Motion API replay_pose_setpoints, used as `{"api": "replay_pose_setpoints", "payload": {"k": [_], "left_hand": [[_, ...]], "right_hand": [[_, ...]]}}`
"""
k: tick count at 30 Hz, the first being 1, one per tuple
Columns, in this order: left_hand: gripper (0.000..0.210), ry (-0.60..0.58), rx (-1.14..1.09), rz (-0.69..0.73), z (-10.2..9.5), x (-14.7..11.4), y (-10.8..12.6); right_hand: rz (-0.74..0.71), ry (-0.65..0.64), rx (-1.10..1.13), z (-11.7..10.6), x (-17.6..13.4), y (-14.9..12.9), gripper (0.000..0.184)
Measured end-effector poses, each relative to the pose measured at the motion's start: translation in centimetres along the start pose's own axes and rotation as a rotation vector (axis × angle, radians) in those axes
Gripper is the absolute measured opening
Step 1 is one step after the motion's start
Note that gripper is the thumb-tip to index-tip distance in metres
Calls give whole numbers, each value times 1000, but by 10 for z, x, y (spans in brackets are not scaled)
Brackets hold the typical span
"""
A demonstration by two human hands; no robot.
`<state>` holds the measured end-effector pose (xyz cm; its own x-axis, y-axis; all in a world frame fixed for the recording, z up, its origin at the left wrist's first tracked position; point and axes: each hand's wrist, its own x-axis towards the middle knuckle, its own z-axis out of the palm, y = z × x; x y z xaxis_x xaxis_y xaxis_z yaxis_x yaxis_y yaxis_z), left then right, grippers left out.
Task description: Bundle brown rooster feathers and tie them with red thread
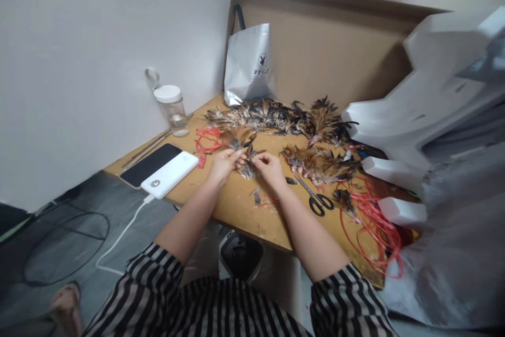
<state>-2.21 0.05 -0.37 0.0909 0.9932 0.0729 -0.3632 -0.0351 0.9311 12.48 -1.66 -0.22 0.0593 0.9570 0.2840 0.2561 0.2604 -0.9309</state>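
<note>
My left hand (225, 165) is closed on a bunch of brown feathers (236, 139) that fans out above its fingertips. Close beside it, my right hand (271, 170) pinches at a dark feather (252, 152); the fingertips hide exactly what it grips. Paler feathers (248, 170) lie under and between the hands. Behind them a long heap of mottled feathers (268, 115) stretches across the table. To the right is a row of brown feather bundles (321, 163). Black-handled scissors (316, 201) lie right of my right forearm.
Red plastic string (374, 216) tangles at the right edge, with more red string (207, 140) at left. A power bank (169, 174), phone (152, 164) and lidded bottle (173, 111) stand left. A silver bag (250, 63) leans on cardboard (335, 48); white foam (418, 79) rises at right.
</note>
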Motion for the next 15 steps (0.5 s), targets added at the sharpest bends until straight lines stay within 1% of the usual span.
{"api": "replay_pose_setpoints", "payload": {"k": [3, 5, 9, 12, 15], "left_hand": [[24, 62, -99, 28, -2, 2, 1], [25, 88, -126, 31, -3, 3, 1], [25, 128, -155, 26, -3, 3, 1], [25, 136, -170, 27, -3, 3, 0], [24, 134, -177, 30, -2, 2, 1]], "right_hand": [[-31, -87, -302, -4, -3, 0, 19], [-36, -138, -481, -3, -6, -2, 19], [-36, -204, -755, 2, -14, -12, 15], [-34, -237, -847, 4, -16, -18, 12], [-12, -249, -785, 3, -15, -18, 12]]}}
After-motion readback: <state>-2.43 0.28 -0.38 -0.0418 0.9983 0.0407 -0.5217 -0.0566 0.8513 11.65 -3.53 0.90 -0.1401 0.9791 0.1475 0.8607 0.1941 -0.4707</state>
